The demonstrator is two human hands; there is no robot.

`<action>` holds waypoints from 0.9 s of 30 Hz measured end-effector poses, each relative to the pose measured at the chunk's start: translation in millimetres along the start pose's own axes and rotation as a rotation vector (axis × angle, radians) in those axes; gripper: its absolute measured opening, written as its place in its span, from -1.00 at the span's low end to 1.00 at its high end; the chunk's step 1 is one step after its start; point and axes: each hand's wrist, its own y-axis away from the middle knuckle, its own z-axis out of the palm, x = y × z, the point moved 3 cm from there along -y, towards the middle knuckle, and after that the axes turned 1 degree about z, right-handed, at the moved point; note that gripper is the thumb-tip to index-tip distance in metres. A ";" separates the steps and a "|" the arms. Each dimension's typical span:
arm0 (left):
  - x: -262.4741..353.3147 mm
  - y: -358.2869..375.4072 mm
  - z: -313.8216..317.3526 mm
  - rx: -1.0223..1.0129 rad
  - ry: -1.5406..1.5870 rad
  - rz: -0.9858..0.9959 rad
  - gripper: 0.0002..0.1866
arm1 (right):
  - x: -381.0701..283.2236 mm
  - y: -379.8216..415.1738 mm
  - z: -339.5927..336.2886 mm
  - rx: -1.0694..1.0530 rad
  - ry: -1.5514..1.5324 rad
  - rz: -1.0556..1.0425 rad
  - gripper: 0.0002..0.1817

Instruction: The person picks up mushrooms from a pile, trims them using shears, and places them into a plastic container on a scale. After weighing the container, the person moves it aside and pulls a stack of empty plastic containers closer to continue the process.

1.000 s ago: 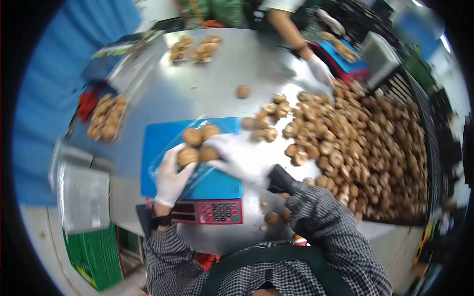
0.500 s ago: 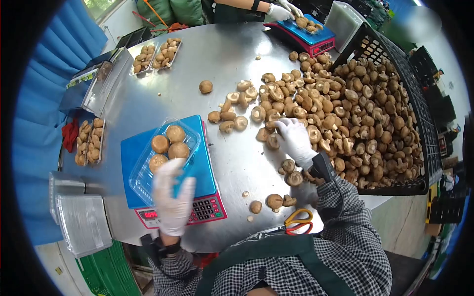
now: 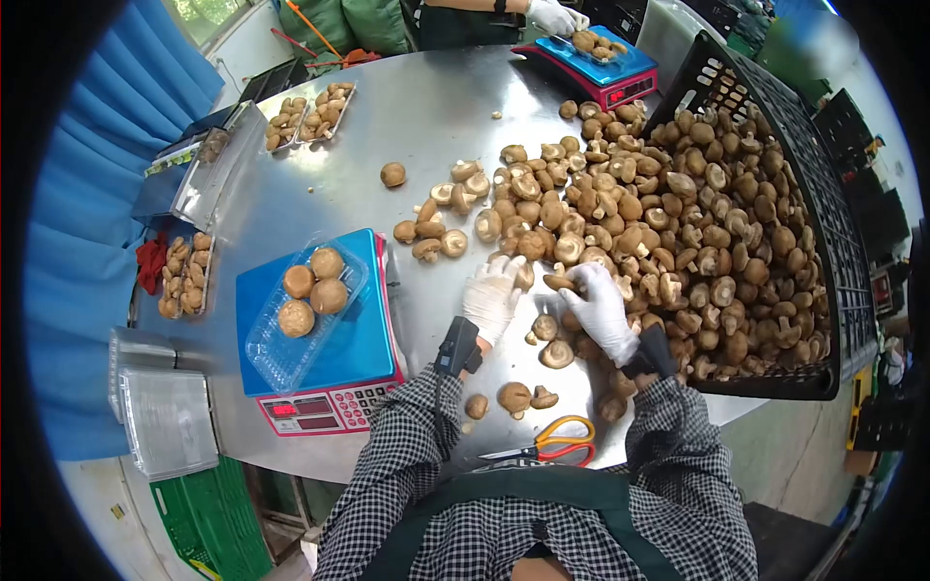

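My left hand [image 3: 490, 300], in a white glove, is at the near edge of the loose mushrooms, its fingers closed round a brown mushroom [image 3: 524, 275]. Close beside it on the right, my gloved right hand [image 3: 601, 312] pinches another mushroom [image 3: 559, 282] between thumb and fingers. Left of my hands, a clear plastic tray [image 3: 281, 360] rests tilted across the blue top of a weighing scale [image 3: 366, 320]. Several mushrooms [image 3: 329, 296] sit cap up in the tray. The scale's red display is lit, but its digits are too small to read.
A black crate [image 3: 775, 385] lies tipped at the right, mushrooms [image 3: 712, 237] spilling out. Scissors [image 3: 564, 438] lie near my apron. Filled trays [image 3: 325, 111] stand at the back left, and empty trays [image 3: 172, 421] are stacked at the left. Across the table, a co-worker's gloved hand [image 3: 554, 16] is at another scale [image 3: 620, 89].
My left hand has moved right from the tray to the loose mushrooms and closed on one. My right hand has drawn slightly nearer me, now holding a mushroom. The tray's mushrooms stayed in place.
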 end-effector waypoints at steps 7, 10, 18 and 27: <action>-16.3 4.9 4.0 -0.037 0.743 -0.363 -0.69 | 5.8 13.8 -16.9 -0.251 -1.340 0.540 -0.74; -23.1 24.5 2.0 -0.018 0.857 -0.317 -0.74 | 13.4 14.8 -9.4 -0.305 -1.526 0.562 -0.67; -12.6 58.5 -26.9 -0.144 1.335 -0.588 -0.61 | 13.8 -19.4 -19.4 -0.259 -1.208 0.454 -0.67; -11.5 68.2 -6.9 -0.122 1.103 -0.443 -0.69 | -11.0 -66.0 8.4 -0.200 0.760 -0.160 -0.54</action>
